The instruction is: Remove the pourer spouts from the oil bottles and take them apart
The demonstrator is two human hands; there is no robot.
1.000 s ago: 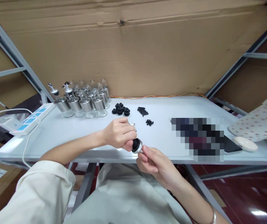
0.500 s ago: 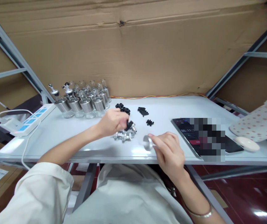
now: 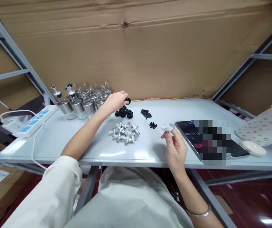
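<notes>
My left hand (image 3: 116,102) reaches far over the table, fingers closed on a round black rubber stopper (image 3: 128,101). Just below it lies a pile of similar black stoppers (image 3: 123,112). In my right hand (image 3: 176,148), thumb and fingers pinch a silver pourer spout (image 3: 167,127), its round cap turned upward. Between my arms, a heap of silver pourer spouts (image 3: 123,133) rests on the table. Small black pieces (image 3: 153,125) and short black tubes (image 3: 146,114) form two little groups to the right of the stoppers.
Glass bottles with steel sleeves (image 3: 88,107) stand at the back left, two fitted with pourers. A power strip (image 3: 36,120) with a white cable lies at the left. On the right are a phone (image 3: 188,136), an oval white object (image 3: 253,148) and a dotted bag (image 3: 256,126).
My left hand has moved away from me, from above the silver spouts to the black stoppers. My right hand has turned the spout so its cap faces up, shifting slightly right.
</notes>
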